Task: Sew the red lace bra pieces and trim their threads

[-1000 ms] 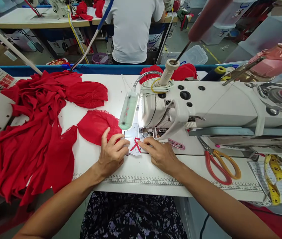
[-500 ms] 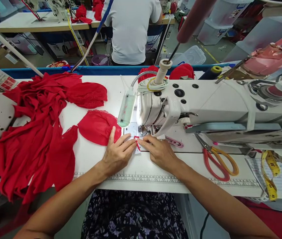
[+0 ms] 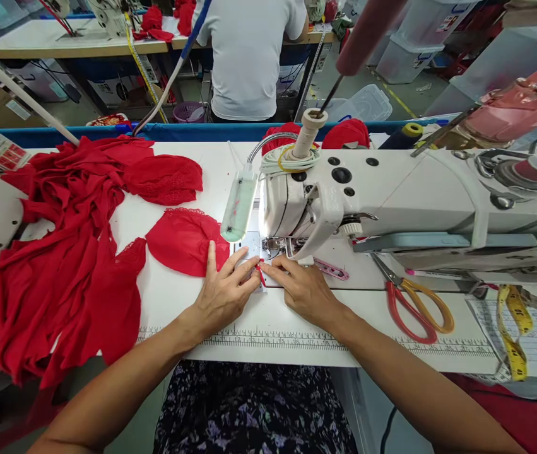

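Observation:
A narrow red strip point(image 3: 262, 275) lies on the metal plate in front of the needle area of the white sewing machine point(image 3: 367, 195). My left hand point(image 3: 224, 291) rests left of it, fingers spread, fingertips at the strip's upper end. From the right, my right hand point(image 3: 306, 291) presses its extended index finger on the strip, the other fingers curled. A pale piece, maybe a label, shows under the strip. Just left of my left hand lies a red fabric cup point(image 3: 185, 243), its edge by my thumb. The green lamp point(image 3: 238, 207) hangs above.
Heaped red fabric point(image 3: 74, 252) covers the left side. Scissors point(image 3: 413, 302), a pink-handled tool point(image 3: 330, 269) and a yellow tape measure point(image 3: 514, 328) lie right. A thread stand rises beside the machine head. A person in white point(image 3: 249, 60) sits beyond the blue table edge.
My left fingers have shifted slightly over the strip's upper end, covering more of it. My right hand has barely moved. The whole view has shifted a little.

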Tool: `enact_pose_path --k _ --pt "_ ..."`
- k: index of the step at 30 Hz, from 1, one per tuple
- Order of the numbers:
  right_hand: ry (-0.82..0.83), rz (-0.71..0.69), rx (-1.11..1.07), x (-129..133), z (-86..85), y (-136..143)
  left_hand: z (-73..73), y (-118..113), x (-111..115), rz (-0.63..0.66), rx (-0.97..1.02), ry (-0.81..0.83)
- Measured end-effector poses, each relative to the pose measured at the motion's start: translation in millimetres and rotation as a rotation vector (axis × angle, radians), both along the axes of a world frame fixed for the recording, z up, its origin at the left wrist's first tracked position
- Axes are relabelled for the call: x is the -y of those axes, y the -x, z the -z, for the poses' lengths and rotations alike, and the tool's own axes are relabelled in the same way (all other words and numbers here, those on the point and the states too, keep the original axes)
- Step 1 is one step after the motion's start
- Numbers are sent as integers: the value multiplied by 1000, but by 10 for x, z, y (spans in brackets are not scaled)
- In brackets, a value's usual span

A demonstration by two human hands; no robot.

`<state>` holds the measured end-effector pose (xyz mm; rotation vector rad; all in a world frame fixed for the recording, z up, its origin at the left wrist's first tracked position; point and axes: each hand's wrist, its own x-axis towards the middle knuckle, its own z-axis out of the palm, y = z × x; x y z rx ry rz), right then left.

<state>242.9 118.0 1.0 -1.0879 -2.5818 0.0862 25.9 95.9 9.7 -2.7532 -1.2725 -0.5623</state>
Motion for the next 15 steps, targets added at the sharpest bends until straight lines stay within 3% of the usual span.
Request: enact_pose_path --k 5,9,12,15 --pt "-11 -10 -16 -2 -18 -1 -4 -1 3 -85 -35 47" --pt "-12 -4 -9 2 -27 0 5 10 12 -59 -7 -7" --pt "-13 -7 2 5 -21 1 7 29 8 -34 48 -39" --pt "-23 -2 4 11 -11 6 -27 37 -4 -114 139 -11"
